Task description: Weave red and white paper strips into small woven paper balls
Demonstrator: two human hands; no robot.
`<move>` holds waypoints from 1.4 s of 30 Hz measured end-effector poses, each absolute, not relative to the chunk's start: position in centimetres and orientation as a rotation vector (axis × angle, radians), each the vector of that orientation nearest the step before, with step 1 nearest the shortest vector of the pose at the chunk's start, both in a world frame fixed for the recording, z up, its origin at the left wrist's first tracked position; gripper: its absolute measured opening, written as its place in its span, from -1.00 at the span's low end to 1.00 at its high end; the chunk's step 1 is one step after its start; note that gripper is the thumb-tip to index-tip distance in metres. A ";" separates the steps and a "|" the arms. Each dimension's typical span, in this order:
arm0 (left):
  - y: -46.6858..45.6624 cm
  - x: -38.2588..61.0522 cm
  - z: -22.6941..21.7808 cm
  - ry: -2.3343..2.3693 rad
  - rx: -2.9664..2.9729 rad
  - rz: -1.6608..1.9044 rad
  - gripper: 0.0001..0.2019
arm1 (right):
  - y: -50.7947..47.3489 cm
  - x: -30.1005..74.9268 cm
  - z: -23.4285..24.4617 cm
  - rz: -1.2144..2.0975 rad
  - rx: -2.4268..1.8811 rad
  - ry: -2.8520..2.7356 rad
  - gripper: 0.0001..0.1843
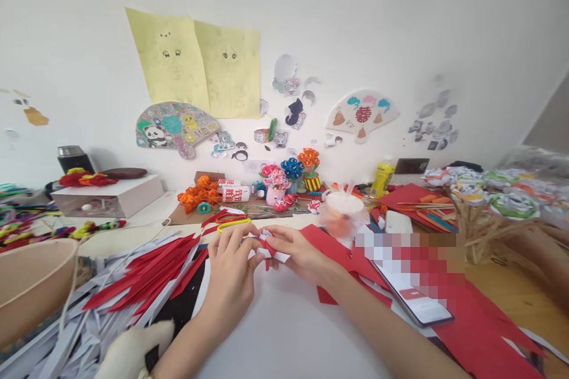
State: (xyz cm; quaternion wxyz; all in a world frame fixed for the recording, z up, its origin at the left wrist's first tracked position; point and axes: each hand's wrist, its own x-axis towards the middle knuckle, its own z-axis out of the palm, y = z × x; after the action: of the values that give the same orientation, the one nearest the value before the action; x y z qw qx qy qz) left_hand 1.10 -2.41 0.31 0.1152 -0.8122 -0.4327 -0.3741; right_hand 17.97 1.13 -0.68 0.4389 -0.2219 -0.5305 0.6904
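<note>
Leftmost, a cream bin [38, 269] stands at nine o'clock from the folded red-and-white paper piece [268, 241] that both hands are working. A thermos [74, 161] and a white box [144, 198] sit toward ten o'clock. Nearer nine, red and white paper strips [149, 275] lie in a loose, overlapping heap, their red ends pointing toward the hands. A panda-decorated fan [175, 127] hangs on the wall toward eleven, above a bunch of orange craft flowers [200, 196] at ten. Yellow-handled scissors [233, 224] rest just beyond the left hand [231, 257], whose thumb and fingers pinch the left side of the paper piece. That piece is held at the centre of the workspace, over a white surface [284, 331] that spreads toward six o'clock. The right hand [291, 249] closes its thumb and fingers on the piece's right side, so both hands grip it together. At twelve stand pink flowers in a pink pot [275, 194]; at one, orange flowers in a red-and-yellow striped pot [312, 185]. A plastic-wrapped cup [343, 211] and a yellow-labelled bottle [382, 177] occupy two. Between three and four lies a smartphone [422, 302], partly pixelated, on red paper sheets [482, 328] reaching toward four. A bundle of wooden sticks [476, 231] stands at three.
</note>
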 end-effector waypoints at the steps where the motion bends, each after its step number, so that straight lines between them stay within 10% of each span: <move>1: -2.4 1.1 0.4 -1.279 -2.376 -1.106 -0.79 | 1.2 18.0 -0.7 1.717 -0.553 -1.313 -0.62; 42: -2.7 1.2 0.5 -1.178 -2.296 -1.078 -0.88 | 0.8 17.8 -0.1 1.773 -0.521 -1.272 -0.58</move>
State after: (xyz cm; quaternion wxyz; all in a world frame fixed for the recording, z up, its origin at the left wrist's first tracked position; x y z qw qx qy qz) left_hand 1.18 -2.69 0.52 0.1716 -0.8088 -0.4149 -0.3797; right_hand 17.75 0.75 -0.12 0.4343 -0.2092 -0.5106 0.7120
